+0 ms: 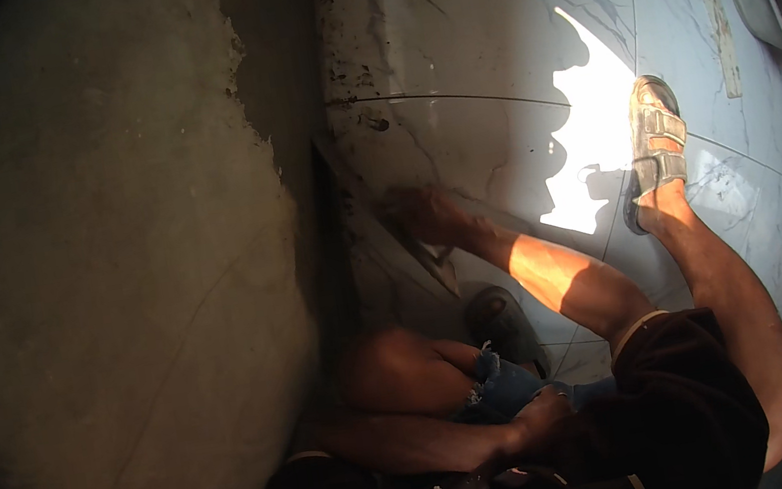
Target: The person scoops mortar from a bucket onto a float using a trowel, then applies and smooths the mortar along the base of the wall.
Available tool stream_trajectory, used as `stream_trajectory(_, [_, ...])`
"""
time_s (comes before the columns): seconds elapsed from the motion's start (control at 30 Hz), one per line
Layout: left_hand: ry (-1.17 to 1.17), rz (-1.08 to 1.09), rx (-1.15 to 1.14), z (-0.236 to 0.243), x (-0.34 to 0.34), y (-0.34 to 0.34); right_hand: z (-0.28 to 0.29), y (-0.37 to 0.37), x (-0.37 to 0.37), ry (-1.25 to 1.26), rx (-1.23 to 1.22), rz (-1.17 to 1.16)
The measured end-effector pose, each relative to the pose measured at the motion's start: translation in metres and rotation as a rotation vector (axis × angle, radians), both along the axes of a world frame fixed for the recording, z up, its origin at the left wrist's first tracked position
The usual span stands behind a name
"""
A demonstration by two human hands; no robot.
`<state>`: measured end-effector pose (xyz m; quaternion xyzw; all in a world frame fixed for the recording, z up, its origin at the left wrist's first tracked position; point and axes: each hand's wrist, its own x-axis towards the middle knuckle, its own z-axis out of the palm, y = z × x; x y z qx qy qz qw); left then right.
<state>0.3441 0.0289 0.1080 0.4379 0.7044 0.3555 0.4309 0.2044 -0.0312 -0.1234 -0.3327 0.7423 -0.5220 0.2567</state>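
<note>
My right arm reaches across to the foot of the wall on the left. There my right hand [422, 214], in shade and slightly blurred, is closed round a flat trowel [438, 273]. The trowel's long, thin blade slants beside the wall's base, and the hand covers most of its handle. My left hand [542, 412] rests curled on the denim shorts [508, 384] at my lap. Its fingers look folded in, and nothing shows in them.
A rough concrete wall [129, 253] fills the left side. Marble-patterned tiles [473, 50] with dark specks cover the floor. My sandalled right foot [658, 134] stands beside a sunlit patch. A wooden strip [719, 33] and a grey pan-like container [765, 6] lie at the far right.
</note>
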Motion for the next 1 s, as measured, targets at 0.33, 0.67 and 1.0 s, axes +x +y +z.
stream_trajectory(0.33, [0.004,-0.101,-0.021,-0.005,0.008,0.005,0.030,0.026,-0.046,-0.406,0.212,-0.131])
stream_trajectory(0.67, [0.075,0.080,0.058,-0.021,0.040,0.011,0.005,0.038,0.051,-0.043,0.136,0.181])
stream_trajectory(1.0, [0.037,0.013,0.051,-0.008,0.015,0.006,0.000,0.002,-0.064,-0.217,0.073,-0.131])
